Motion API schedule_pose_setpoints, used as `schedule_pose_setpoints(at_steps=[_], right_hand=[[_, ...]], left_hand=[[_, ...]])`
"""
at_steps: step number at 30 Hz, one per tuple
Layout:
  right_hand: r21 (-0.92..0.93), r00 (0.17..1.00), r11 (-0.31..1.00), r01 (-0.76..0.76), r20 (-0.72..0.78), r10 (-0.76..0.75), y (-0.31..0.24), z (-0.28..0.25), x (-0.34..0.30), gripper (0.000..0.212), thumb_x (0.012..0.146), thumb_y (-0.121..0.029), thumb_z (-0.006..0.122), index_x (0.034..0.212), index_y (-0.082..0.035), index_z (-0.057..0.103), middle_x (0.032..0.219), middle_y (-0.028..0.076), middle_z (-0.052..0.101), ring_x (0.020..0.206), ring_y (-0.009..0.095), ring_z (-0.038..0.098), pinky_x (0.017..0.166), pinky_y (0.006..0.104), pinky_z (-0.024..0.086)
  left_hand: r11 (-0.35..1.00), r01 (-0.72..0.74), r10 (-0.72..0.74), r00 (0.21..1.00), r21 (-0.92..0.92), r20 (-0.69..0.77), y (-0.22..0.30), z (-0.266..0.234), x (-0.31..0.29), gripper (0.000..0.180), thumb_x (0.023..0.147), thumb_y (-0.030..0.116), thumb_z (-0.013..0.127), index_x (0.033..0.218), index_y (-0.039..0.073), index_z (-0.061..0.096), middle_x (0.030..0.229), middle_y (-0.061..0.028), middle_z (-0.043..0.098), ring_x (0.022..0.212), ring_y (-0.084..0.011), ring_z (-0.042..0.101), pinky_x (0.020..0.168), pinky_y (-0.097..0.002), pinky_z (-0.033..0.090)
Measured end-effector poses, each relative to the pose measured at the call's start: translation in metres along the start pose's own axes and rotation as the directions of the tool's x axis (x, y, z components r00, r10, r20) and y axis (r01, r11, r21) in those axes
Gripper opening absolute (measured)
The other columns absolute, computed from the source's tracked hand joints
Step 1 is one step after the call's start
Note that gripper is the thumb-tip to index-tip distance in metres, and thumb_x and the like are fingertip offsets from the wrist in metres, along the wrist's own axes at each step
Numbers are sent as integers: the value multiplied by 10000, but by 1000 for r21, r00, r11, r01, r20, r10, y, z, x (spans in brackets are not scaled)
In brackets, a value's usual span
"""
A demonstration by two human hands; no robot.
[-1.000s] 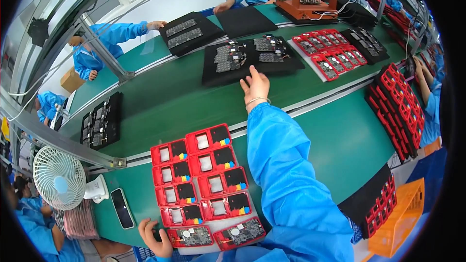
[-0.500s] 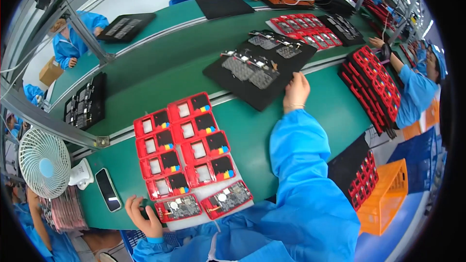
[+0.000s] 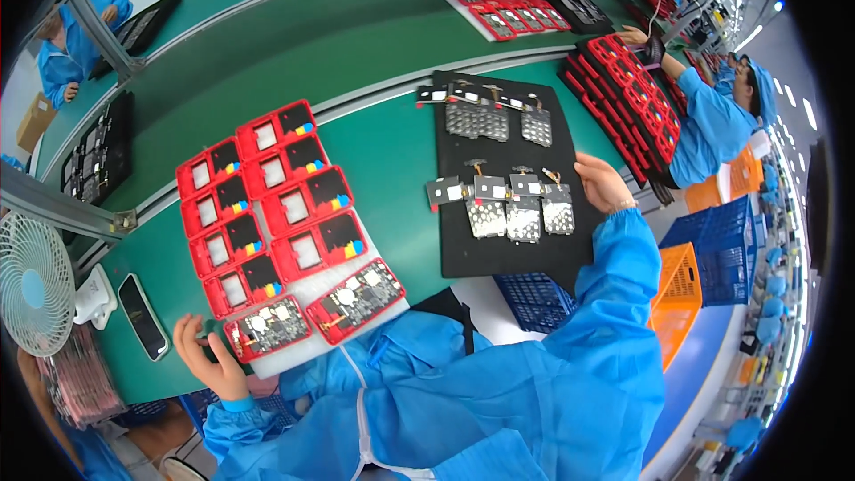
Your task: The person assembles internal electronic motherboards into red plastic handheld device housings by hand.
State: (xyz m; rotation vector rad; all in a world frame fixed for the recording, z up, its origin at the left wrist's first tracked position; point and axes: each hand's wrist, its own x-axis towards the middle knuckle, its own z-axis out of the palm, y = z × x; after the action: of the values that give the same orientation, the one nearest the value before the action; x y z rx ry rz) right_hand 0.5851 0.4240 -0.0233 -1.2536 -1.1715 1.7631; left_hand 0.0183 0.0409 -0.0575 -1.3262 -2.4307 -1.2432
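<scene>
While the right hand (image 3: 602, 183) grips it, the black tray (image 3: 508, 249) lies lengthwise away.

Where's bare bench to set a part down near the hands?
Free: the green strip between the white foam sheet of red square holders and the black rectangular tray of small circuit parts; also green bench above the black phone. Crowded: both trays, where the left hand and right hand sit.
</scene>
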Motion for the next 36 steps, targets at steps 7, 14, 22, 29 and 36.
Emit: schedule_pose_setpoints(at_steps=[7,14,22,29,36], right_hand=[[-999,840,34,11,-9,-543,-21,-4,16,402,859,-213,720,1164,41,662,1088,244,684,1009,389,657,864,418,526],[-979,837,173,-106,-182,-516,14,96,-47,426,749,-288,832,936,60,672,978,243,665,907,390,659,812,422,532],[-863,743,451,229,-145,-654,27,143,-39,302,762,-109,817,914,-19,572,819,82,656,737,215,645,678,347,516],[-618,756,735,279,-331,-565,27,151,-50,345,820,-48,778,1107,-45,586,911,99,713,817,141,677,705,266,531],[350,967,928,125,165,-192,17,285,-93,677,967,-372,592,1539,-165,292,1118,226,629,910,248,673,735,370,584]], left_hand=[[1000,-21,20,999,-24,-28,1,3,1,301,991,139,519,1253,4,576,1351,-156,512,1096,-253,577,836,-337,458],[999,-14,12,998,-36,-60,0,3,-2,289,982,112,527,1245,6,585,1338,-162,525,1113,-256,567,823,-321,455],[996,-59,56,997,-60,-50,1,2,-1,281,975,85,536,1243,15,584,1346,-159,518,1101,-249,566,818,-312,458],[971,18,-46,993,-239,-113,22,-13,2,256,955,44,549,1208,16,584,1340,-158,516,1146,-241,533,869,-333,447],[803,-223,398,891,-553,219,137,-13,32,248,774,23,745,1017,12,697,1037,-149,688,937,-302,658,840,-390,525]])
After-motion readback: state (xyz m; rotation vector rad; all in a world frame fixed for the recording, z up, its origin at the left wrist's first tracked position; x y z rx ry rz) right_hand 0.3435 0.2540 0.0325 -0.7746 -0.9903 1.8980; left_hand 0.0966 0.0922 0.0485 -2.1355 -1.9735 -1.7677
